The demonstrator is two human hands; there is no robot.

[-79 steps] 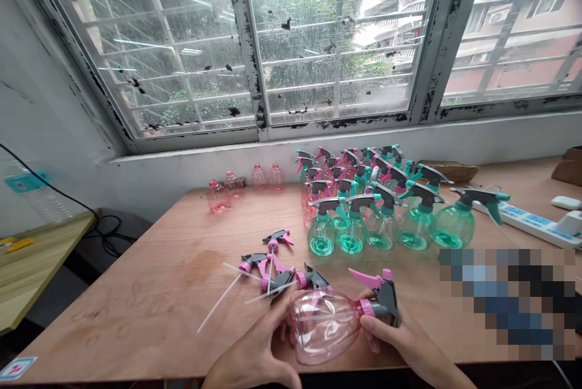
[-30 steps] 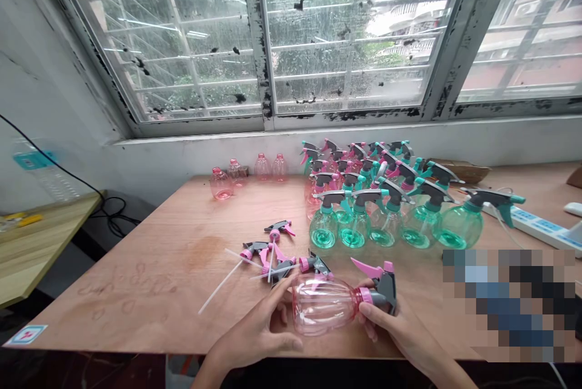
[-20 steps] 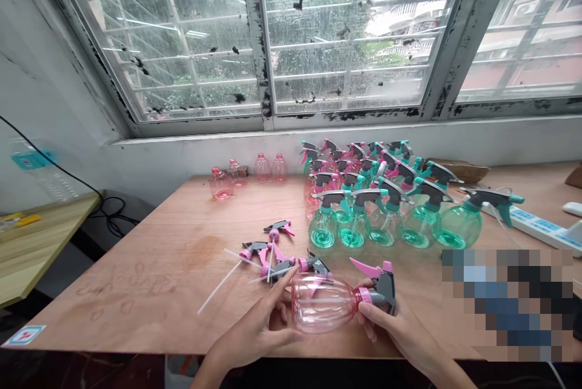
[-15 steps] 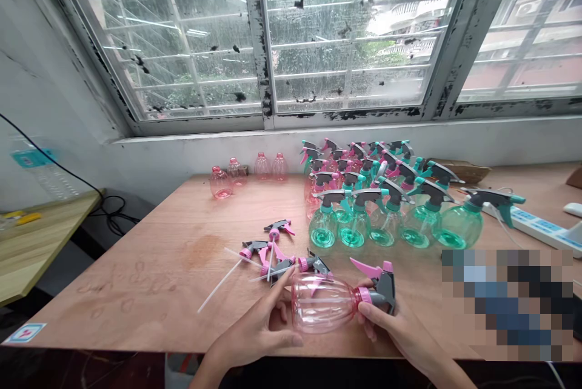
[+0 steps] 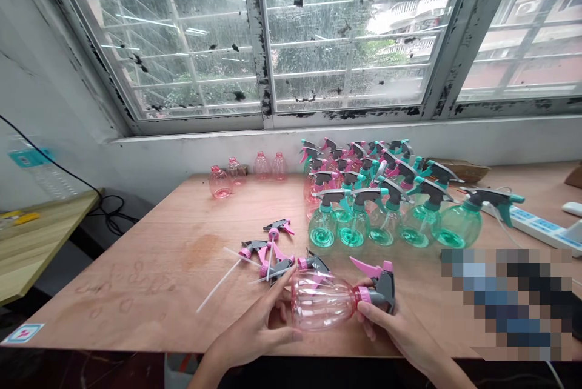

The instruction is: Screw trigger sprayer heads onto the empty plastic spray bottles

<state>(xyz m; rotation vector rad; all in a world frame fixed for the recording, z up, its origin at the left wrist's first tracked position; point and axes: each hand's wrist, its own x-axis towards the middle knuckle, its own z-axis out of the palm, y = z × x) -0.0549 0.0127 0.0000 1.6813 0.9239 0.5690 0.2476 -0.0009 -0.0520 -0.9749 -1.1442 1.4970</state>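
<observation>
A clear pink spray bottle [image 5: 322, 302] lies sideways in the air between my hands, above the table's front edge. Its base points left, and its grey trigger head [image 5: 386, 292] with pink lever and collar is on the neck at right. My left hand [image 5: 259, 322] is curved around the base, thumb below and index finger above. At the neck, my right hand [image 5: 391, 322] pinches the pink collar, thumb in front; some fingers are hidden behind. Just beyond the bottle lie several loose pink-and-grey spray heads [image 5: 278, 268] with thin white tubes.
Assembled green and pink spray bottles [image 5: 354, 225] stand in rows at the back right. Several headless pink bottles [image 5: 221, 183] stand near the wall. A white power strip [image 5: 541, 228] lies at right, beside a pixelated patch. The wooden table [image 5: 150, 304] meets a windowed wall.
Almost nothing differs. The view has shifted very slightly, and both hands keep the same hold on the pink spray bottle.
</observation>
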